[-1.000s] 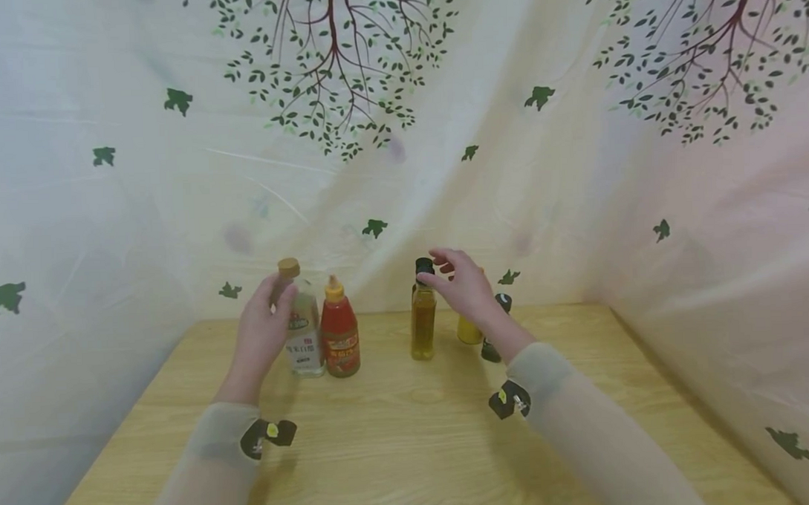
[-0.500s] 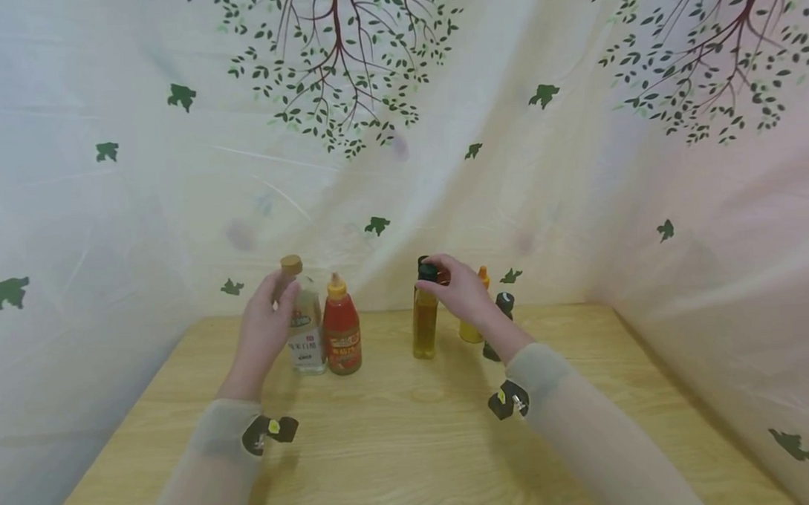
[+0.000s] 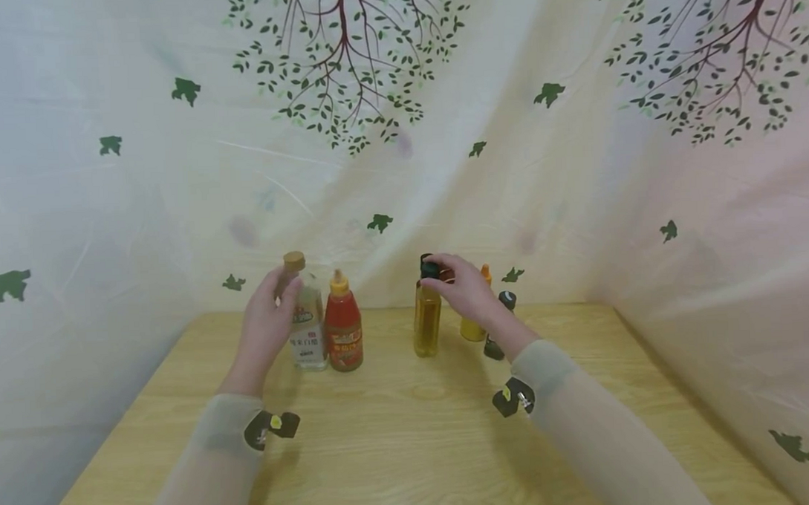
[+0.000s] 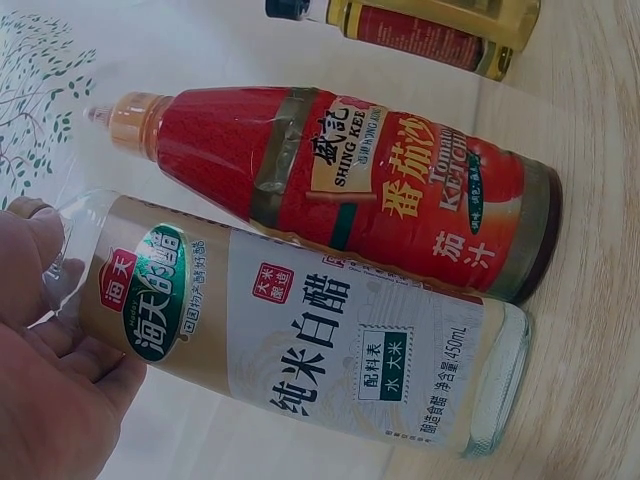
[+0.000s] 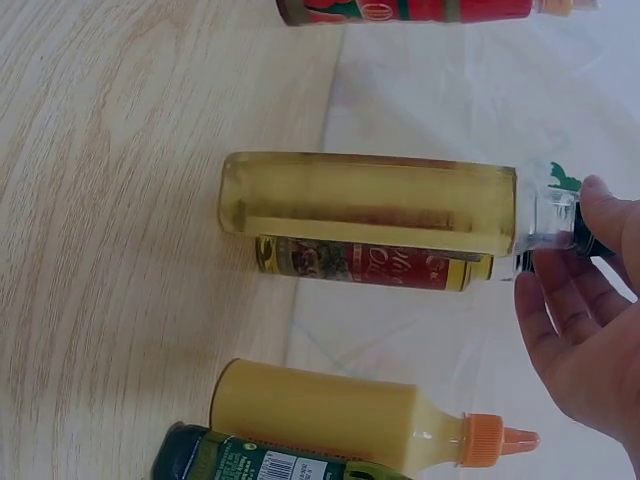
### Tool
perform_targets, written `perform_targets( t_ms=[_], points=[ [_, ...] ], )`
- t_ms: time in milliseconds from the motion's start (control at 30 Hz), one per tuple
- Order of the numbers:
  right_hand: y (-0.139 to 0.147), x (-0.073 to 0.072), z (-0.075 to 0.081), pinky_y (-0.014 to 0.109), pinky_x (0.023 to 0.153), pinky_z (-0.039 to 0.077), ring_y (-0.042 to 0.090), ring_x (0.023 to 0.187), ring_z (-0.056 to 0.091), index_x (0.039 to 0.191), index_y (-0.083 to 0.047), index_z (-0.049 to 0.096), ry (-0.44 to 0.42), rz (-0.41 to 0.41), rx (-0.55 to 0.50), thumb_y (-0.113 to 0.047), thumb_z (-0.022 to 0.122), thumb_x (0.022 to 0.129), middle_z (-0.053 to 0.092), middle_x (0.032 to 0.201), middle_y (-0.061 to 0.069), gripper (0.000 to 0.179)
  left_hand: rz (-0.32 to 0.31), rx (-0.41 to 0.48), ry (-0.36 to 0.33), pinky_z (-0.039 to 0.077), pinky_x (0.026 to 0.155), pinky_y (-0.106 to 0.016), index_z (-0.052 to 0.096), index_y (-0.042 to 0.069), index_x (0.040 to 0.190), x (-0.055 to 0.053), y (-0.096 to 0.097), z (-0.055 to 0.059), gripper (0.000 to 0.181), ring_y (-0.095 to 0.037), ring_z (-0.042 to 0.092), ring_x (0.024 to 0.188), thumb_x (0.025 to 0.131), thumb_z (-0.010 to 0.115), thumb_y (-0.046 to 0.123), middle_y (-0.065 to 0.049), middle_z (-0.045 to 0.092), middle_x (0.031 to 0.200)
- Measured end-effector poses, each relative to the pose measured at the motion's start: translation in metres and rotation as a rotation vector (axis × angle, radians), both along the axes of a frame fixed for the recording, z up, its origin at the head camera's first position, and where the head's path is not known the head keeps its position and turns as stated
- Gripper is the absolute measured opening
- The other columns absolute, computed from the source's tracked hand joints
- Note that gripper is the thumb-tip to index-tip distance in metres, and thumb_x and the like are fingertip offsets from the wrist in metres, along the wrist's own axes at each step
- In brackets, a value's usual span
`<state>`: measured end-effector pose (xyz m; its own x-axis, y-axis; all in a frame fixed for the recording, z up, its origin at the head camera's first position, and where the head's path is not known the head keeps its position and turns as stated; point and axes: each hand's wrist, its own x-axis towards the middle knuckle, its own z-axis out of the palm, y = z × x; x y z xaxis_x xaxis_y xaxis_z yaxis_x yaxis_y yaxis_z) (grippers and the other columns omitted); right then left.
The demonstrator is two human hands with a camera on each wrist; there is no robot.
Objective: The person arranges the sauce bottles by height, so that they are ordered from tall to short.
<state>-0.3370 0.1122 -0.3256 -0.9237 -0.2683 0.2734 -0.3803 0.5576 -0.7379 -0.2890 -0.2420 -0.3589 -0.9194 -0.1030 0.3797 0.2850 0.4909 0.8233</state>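
Note:
My left hand (image 3: 267, 309) grips the neck of a clear glass bottle of white vinegar (image 3: 309, 341), just below its tan cap. This bottle stands upright on the table, its label facing me. Right beside it is a red ketchup squeeze bottle (image 4: 340, 190) with a yellow top. My right hand (image 3: 469, 287) pinches the dark cap of a slim bottle of golden oil (image 5: 370, 195), thumb on the near side and fingers behind. The oil bottle is upright on the wood. Partly hidden behind it is a second bottle with a red label (image 5: 370, 265).
Right of the oil stand a yellow squeeze bottle (image 5: 310, 405) with an orange nozzle and a dark green-labelled bottle (image 5: 230, 460), partly behind my right forearm in the head view. A pale curtain (image 3: 402, 186) printed with leaves borders the wooden table (image 3: 397, 431) at the back and sides.
My right hand, spread beside the oil bottle's top a second ago, has closed its thumb and fingers on the cap. My left hand keeps hold of the vinegar bottle. The head view has shifted slightly.

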Motion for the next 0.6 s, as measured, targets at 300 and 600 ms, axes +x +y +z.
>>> perform_targets(
  t_ms=[300,600],
  points=[
    [-0.003,-0.0035,-0.0035,0.054,0.11,0.058,0.035,0.133,0.064,0.16,-0.017,0.058,-0.021,0.0,-0.016,-0.024,0.073,0.11,0.065,0.146,0.014,0.052,0.001,0.008,-0.02,0.029,0.129,-0.069,0.039,0.007,0.169,0.0015,-0.0001,0.0023,0.066,-0.044,0.039,0.158,0.118,0.048,0.048,-0.021,0.05,0.166],
    [-0.0084,-0.0054,-0.0079,0.049,0.103,0.062,0.032,0.124,0.064,0.155,-0.017,0.061,0.006,-0.044,-0.02,-0.026,0.079,0.106,0.065,0.145,0.013,0.053,-0.015,0.003,-0.03,0.029,0.129,-0.069,0.039,0.008,0.169,-0.0007,-0.002,0.0009,0.07,-0.043,0.038,0.158,0.117,0.048,0.052,-0.019,0.05,0.166]
  ],
)
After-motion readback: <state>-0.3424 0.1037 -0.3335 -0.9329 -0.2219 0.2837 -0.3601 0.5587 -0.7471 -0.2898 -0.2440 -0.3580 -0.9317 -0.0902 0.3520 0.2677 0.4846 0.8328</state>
